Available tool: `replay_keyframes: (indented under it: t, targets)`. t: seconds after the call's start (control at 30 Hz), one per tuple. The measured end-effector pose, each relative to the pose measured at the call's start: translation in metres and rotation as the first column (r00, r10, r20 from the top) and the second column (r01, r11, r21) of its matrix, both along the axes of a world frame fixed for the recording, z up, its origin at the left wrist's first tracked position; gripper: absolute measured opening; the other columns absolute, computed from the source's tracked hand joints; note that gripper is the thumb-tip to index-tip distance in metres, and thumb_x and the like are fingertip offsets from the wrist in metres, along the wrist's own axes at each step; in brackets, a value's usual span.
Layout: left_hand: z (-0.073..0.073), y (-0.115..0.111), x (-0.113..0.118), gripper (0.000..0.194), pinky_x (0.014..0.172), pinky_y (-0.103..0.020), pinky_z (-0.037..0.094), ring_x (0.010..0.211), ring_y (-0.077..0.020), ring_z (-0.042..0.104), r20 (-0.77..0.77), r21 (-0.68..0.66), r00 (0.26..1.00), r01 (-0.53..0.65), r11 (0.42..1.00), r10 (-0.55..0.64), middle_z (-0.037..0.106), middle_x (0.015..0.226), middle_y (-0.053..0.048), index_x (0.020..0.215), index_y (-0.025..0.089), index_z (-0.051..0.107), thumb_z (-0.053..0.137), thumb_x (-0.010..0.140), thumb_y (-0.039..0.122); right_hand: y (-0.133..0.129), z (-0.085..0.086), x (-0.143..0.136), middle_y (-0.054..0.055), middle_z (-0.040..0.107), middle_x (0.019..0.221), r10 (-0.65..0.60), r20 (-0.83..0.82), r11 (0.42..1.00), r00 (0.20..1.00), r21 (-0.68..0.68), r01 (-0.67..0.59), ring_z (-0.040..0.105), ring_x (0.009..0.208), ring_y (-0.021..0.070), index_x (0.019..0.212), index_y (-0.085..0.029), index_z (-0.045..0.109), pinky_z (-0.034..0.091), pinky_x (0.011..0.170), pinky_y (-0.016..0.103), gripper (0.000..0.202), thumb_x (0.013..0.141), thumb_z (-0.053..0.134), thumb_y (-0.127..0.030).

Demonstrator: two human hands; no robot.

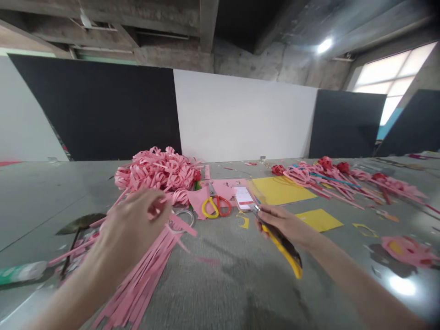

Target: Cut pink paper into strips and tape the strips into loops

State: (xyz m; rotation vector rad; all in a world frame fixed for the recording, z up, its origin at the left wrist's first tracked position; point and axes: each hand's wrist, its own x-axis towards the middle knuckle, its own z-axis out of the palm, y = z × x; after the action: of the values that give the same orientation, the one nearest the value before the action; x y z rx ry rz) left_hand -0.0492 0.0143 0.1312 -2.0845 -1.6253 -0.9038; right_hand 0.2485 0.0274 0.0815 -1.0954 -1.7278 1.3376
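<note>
My left hand (pixel 142 222) is raised at the left with its fingers curled round a pink strip (pixel 185 225). Below and beside it, long pink strips (pixel 140 288) lie fanned on the grey surface, partly hidden by my left forearm. In my right hand (pixel 280 222) is a tool with yellow and black handles (pixel 283 250), its metal end pointing toward the phone (pixel 243 198). Between my hands, scissors (pixel 216 207) with one yellow and one red loop lie on pink paper. A clear tape roll (pixel 182 221) sits just right of my left hand.
A heap of curled pink strips (pixel 158 172) stands behind my left hand. Yellow sheets (pixel 282 190) and pink and red paper flowers (pixel 326 174) lie to the right. A green and white bottle (pixel 24 272) is at the far left. Panels (pixel 244 117) stand behind.
</note>
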Motion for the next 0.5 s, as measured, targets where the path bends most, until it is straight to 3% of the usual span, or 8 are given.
replay_keyframes:
  t: [0.07, 0.1, 0.17, 0.2, 0.27, 0.33, 0.5]
  targets:
    - [0.02, -0.007, 0.004, 0.016, 0.057, -0.021, 0.035, 0.064, -0.0108, 0.047, -0.067, 0.235, 0.985, -0.142, 0.962, 0.162, 0.049, 0.079, 0.0, 0.083, 0.017, 0.052, 0.038, 0.08, 0.025, 0.002, 0.001, 0.006, 0.0, 0.051, 0.068, -0.019, -0.024, 1.0, 1.0, 0.0, 0.019, 0.047, 0.054, 0.0072, 0.075, -0.016, 0.047, 0.034, 0.049, 0.021, 0.028, 0.083, 0.044, -0.043]
    - [0.026, -0.01, 0.008, 0.016, 0.063, -0.023, 0.037, 0.072, -0.0132, 0.047, -0.099, 0.305, 0.977, -0.152, 0.94, 0.19, 0.047, 0.08, -0.001, 0.084, 0.016, 0.05, 0.036, 0.08, 0.021, 0.002, 0.001, 0.008, 0.0, 0.051, 0.068, -0.027, -0.035, 1.0, 0.999, -0.001, 0.027, 0.047, 0.054, 0.0074, 0.074, -0.016, 0.047, 0.034, 0.049, 0.021, 0.029, 0.082, 0.045, -0.044]
    - [0.03, -0.013, 0.02, 0.019, 0.074, -0.032, 0.039, 0.082, -0.0181, 0.045, -0.194, 0.34, 0.97, -0.075, 0.937, 0.148, 0.043, 0.08, -0.003, 0.082, 0.015, 0.049, 0.031, 0.077, 0.012, 0.002, 0.002, 0.01, 0.0, 0.051, 0.069, -0.042, -0.048, 0.999, 0.998, -0.009, 0.042, 0.047, 0.054, 0.0073, 0.074, -0.016, 0.047, 0.034, 0.049, 0.021, 0.029, 0.08, 0.047, -0.045]
    - [0.026, -0.014, 0.028, 0.022, 0.077, -0.036, 0.038, 0.083, -0.0197, 0.045, -0.256, 0.286, 0.964, 0.001, 0.958, 0.075, 0.043, 0.078, -0.004, 0.081, 0.015, 0.049, 0.029, 0.074, 0.006, 0.001, 0.002, 0.01, 0.0, 0.051, 0.069, -0.051, -0.048, 0.999, 0.998, -0.019, 0.05, 0.047, 0.053, 0.0072, 0.074, -0.016, 0.046, 0.033, 0.048, 0.021, 0.03, 0.08, 0.047, -0.045]
    - [0.009, -0.014, 0.049, 0.031, 0.078, -0.04, 0.04, 0.084, -0.0221, 0.047, -0.373, 0.091, 0.916, 0.193, 0.977, -0.146, 0.045, 0.079, -0.005, 0.086, 0.014, 0.05, 0.029, 0.068, -0.001, 0.001, 0.002, 0.009, 0.0, 0.051, 0.069, -0.075, -0.044, 0.996, 0.996, -0.042, 0.073, 0.047, 0.053, 0.0071, 0.074, -0.016, 0.046, 0.032, 0.048, 0.021, 0.029, 0.08, 0.047, -0.045]
    - [-0.021, -0.012, 0.073, 0.035, 0.078, -0.04, 0.041, 0.089, -0.0242, 0.049, -0.413, -0.063, 0.863, 0.292, 0.954, -0.291, 0.05, 0.087, -0.008, 0.092, 0.014, 0.051, 0.03, 0.069, -0.002, 0.0, 0.001, 0.009, 0.0, 0.051, 0.069, -0.093, -0.059, 0.995, 0.994, -0.045, 0.091, 0.048, 0.055, 0.0072, 0.074, -0.016, 0.046, 0.034, 0.05, 0.021, 0.028, 0.081, 0.047, -0.044]
    - [-0.103, -0.009, 0.112, 0.029, 0.08, -0.038, 0.045, 0.097, -0.0268, 0.052, -0.375, -0.461, 0.716, 0.407, 0.789, -0.589, 0.054, 0.1, -0.015, 0.094, 0.01, 0.055, 0.037, 0.072, 0.0, 0.001, 0.0, 0.009, 0.0, 0.05, 0.067, -0.093, -0.056, 0.996, 0.994, -0.022, 0.092, 0.046, 0.054, 0.0071, 0.077, -0.016, 0.046, 0.033, 0.051, 0.021, 0.026, 0.084, 0.043, -0.04]
